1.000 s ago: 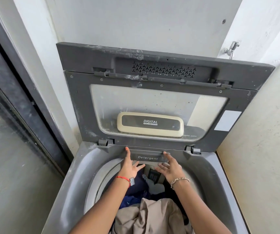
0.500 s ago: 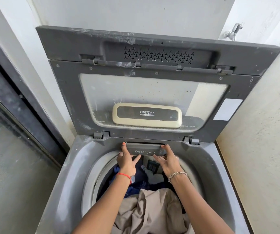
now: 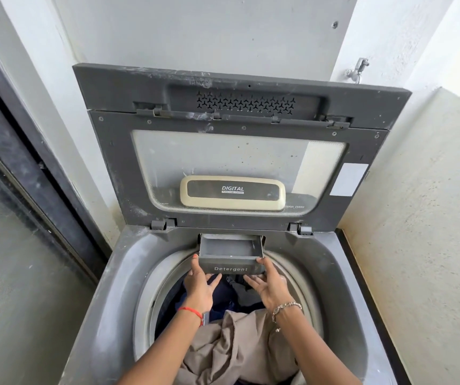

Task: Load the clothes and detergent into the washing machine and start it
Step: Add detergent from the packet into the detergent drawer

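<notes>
home laundry nook | top-load washing machine [image 3: 106,287] | plastered walls [image 3: 417,218] | glass door [image 3: 15,245]

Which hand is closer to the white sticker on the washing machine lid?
Right. The right hand holds the right end of the detergent drawer, below and left of the white sticker; the left hand holds its left end, farther away.
</notes>
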`<state>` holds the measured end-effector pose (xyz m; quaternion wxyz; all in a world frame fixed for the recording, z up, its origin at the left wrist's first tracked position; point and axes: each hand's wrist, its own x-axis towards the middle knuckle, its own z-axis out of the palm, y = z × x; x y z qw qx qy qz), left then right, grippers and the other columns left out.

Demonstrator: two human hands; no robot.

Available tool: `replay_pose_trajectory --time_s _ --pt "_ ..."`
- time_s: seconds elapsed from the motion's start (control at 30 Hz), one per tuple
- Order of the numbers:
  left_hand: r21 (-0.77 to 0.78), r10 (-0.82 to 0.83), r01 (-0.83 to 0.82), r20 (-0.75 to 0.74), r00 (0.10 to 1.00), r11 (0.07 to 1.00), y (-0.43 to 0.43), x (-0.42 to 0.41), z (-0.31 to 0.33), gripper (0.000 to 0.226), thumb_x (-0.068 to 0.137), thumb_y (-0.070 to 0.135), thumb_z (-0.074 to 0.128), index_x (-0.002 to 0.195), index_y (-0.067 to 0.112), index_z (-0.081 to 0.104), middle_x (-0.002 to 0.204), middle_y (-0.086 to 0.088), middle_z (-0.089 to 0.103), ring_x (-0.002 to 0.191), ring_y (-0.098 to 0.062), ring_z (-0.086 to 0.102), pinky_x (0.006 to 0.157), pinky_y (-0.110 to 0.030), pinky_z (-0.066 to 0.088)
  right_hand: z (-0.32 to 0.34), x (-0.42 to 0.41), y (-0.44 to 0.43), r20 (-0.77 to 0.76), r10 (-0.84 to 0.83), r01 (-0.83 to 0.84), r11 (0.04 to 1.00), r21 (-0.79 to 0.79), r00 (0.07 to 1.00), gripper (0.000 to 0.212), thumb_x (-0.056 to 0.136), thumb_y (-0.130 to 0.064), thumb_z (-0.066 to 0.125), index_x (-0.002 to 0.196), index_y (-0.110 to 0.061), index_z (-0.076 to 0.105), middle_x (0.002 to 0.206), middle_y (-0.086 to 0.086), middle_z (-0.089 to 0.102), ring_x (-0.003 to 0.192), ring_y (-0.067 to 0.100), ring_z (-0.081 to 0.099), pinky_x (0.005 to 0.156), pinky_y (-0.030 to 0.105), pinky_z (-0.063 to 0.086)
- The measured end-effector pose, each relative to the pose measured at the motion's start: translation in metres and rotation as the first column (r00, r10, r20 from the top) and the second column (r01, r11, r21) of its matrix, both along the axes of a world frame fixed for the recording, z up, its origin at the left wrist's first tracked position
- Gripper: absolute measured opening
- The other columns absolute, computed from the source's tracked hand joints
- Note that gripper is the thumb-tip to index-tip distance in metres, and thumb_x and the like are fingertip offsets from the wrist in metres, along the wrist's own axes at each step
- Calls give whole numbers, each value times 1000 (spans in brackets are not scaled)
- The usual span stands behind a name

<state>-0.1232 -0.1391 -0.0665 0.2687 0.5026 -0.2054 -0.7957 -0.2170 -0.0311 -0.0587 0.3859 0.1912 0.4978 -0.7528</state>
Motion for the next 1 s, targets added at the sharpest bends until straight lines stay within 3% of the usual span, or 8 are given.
replay_pose_trajectory --time_s 0.1,0.2,0.27,0.47,0.63,0.77,0.9,1.0 --pt "66 -10 8 22 1000 998 8 2 11 59 94 44 46 138 6 37 144 -20 38 130 -32 42 108 -44 38 2 0 12 -18 103 -103 994 23 995 36 82 -9 65 110 -2 45 89 15 51 95 29 57 80 39 53" --pt "136 -115 113 4 993 984 30 -1 30 78 90 55 44 147 8 20 154 -19 21 142 -30 24 115 -46 26 12 0 32 -41 130 -128 991 50 991 42 85 -14 63 122 -2 47 125 25 47 124 36 44 101 42 43" --pt "176 -216 223 -56 975 959 49 -10 47 82 90 55 45 149 8 13 156 -18 15 145 -27 17 116 -45 20 21 -4 50 -46 88 -86 996 38 995 46 88 -13 60 128 3 44 120 24 48 128 38 41 105 42 39" --pt "66 -461 477 -167 871 877 123 -69 105 57 97 31 39 142 -2 28 149 -19 33 140 -26 29 112 -41 25 69 -33 129 -97 -75 66 993 -93 992 13 92 -8 49 93 2 56 101 23 57 108 34 53 89 41 49" --pt "-91 -687 687 -225 691 721 209 -137 156 44 100 23 32 137 2 41 147 -16 39 138 -25 34 112 -42 27 123 -68 235 -179 -331 298 936 -188 927 16 92 -4 44 83 2 56 88 21 63 79 29 64 56 30 59" --pt "-183 -812 798 -258 524 574 290 -189 201 28 99 19 30 93 7 55 144 -15 43 136 -24 38 111 -43 27 167 -95 335 -294 -480 451 877 -164 826 15 91 -3 44 86 4 56 90 22 61 83 29 61 58 29 58" --pt "-268 -886 858 -286 364 439 376 -252 245 26 98 18 31 94 7 54 144 -15 42 136 -24 38 112 -44 25 214 -133 432 -482 -541 575 813 -89 689 10 90 -1 46 94 5 54 88 20 59 78 26 60 58 24 58" --pt "-333 -908 864 -317 275 378 441 -301 275 38 99 19 29 128 2 46 146 -14 39 137 -24 35 113 -45 24 252 -171 498 -613 -571 671 736 -88 546 14 89 0 49 101 5 53 96 21 58 79 24 60 61 23 57"
